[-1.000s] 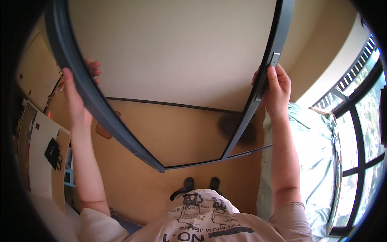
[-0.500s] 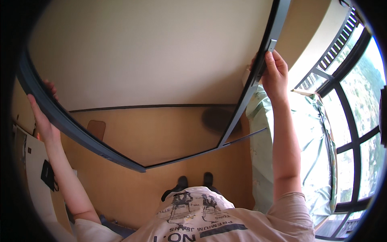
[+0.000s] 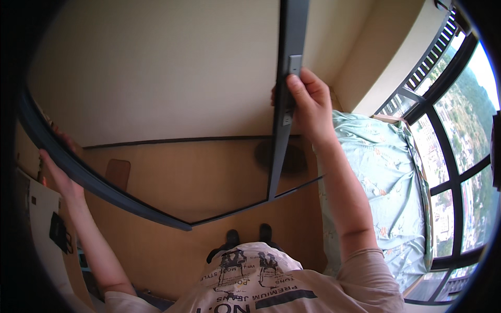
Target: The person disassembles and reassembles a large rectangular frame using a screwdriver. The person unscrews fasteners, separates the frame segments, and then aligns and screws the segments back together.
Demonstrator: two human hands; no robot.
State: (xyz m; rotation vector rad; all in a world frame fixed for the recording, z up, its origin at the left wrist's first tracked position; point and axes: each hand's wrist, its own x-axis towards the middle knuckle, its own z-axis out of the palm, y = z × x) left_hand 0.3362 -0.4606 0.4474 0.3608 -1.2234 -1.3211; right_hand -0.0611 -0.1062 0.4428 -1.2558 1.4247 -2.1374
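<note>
My right hand (image 3: 313, 107) grips a dark grey upright door stile (image 3: 284, 141), its thumb on the front near a light grey latch plate (image 3: 295, 63). Its fingertips show past the stile's left side. At the left, my left hand (image 3: 69, 182) holds a second dark frame upright (image 3: 109, 190), curved by the lens. One digit lies along the outer side, and blurred fingers appear on the inner side. Between the uprights runs a thin dark bottom rail (image 3: 229, 211), which extends right past the stile. I cannot tell whether a pane fills the space between.
Beyond the frame are a pale wall (image 3: 172, 68), a brown mat (image 3: 118, 175) and a dark oval thing (image 3: 292, 159). A pale green floral cloth (image 3: 386, 193) lies at right beside large windows (image 3: 443, 177). At left stands a pale cabinet (image 3: 44, 224) with a black item (image 3: 60, 232).
My right hand and the latch-bearing stile have shifted left, narrowing the gap between the uprights. In view, my left hand sits slightly lower, still on its frame.
</note>
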